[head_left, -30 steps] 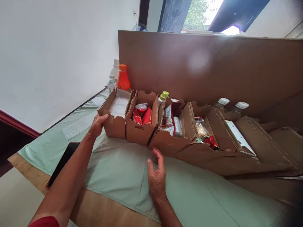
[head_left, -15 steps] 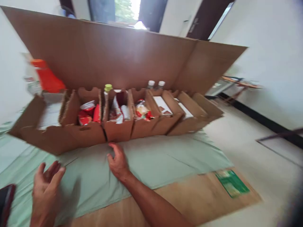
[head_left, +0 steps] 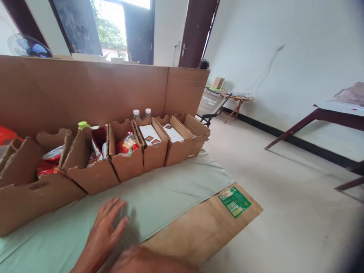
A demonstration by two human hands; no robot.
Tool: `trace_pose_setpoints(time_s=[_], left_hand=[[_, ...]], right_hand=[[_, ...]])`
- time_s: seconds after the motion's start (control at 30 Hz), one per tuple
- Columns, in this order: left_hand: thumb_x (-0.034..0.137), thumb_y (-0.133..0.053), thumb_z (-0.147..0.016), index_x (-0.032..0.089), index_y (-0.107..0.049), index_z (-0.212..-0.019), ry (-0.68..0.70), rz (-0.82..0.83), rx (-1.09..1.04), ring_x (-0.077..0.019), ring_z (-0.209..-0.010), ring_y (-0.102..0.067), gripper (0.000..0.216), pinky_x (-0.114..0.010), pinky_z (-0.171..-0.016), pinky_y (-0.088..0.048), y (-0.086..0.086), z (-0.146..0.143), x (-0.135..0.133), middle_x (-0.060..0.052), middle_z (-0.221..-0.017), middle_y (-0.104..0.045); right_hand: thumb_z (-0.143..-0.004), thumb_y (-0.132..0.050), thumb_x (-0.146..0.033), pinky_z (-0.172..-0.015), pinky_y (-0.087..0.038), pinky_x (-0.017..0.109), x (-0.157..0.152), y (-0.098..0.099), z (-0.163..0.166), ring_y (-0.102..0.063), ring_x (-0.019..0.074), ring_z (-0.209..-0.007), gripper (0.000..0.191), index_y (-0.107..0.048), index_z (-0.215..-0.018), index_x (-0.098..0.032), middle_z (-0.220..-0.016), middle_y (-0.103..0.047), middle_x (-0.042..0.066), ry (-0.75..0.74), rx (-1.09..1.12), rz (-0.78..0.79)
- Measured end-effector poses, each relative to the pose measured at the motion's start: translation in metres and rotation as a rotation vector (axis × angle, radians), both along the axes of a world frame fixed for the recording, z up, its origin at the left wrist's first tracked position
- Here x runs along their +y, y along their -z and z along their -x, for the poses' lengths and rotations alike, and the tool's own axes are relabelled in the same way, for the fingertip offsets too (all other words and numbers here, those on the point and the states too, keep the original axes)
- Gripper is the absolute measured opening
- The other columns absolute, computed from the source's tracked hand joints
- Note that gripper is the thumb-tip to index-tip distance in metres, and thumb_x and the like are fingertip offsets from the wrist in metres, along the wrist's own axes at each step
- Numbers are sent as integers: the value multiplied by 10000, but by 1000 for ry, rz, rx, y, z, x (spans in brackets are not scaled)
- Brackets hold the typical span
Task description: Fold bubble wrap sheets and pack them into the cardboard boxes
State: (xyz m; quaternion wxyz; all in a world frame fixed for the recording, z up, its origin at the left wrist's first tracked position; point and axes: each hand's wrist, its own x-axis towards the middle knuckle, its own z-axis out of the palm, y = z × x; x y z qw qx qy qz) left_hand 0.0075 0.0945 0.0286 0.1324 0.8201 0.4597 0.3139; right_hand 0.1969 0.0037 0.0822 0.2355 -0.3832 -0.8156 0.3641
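Note:
My left hand lies flat on the pale green cloth, fingers spread, holding nothing. A blurred stretch of my right arm crosses the bottom edge; its hand does not show clearly. Beyond the hand stands a row of several open cardboard boxes. They hold red snack packets, a green-capped bottle and flat white cards. Two white-capped bottles stand behind the row.
A tall cardboard sheet stands upright behind the boxes. The cloth lies on a wooden board bearing a green label. To the right are bare floor, a folding chair, a small table and a dark-legged table.
The view has swung right, so the boxes sit further left and the room's right side shows. My left hand has come in onto the cloth; my right hand has dropped to the bottom edge.

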Motion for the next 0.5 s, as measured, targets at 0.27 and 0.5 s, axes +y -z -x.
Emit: trace_pose_setpoints(time_s=[0.27, 0.5], left_hand=[[336, -578, -940, 253, -676, -1316, 149, -384, 195, -316, -1304, -606, 397, -471, -989, -563, 50, -25, -26, -117, -1444, -633], [353, -595, -906, 272, -660, -1327, 156, -422, 247, -312, -1237, -666, 434, -448, -929, -610, 36, -23, -25, -109, -1404, -669]], right_hand=[[-986, -501, -311, -845, -563, 296, 36, -122, -227, -729, 196, -983, 292, -757, -1100, -227, -1088, -789, 51, 761, -206, -236], [-886, -605, -163, -858, -523, 366, 191, -187, -313, -711, 311, -1079, 203, -789, -970, -156, -1032, -783, 162, 886, -990, -327]])
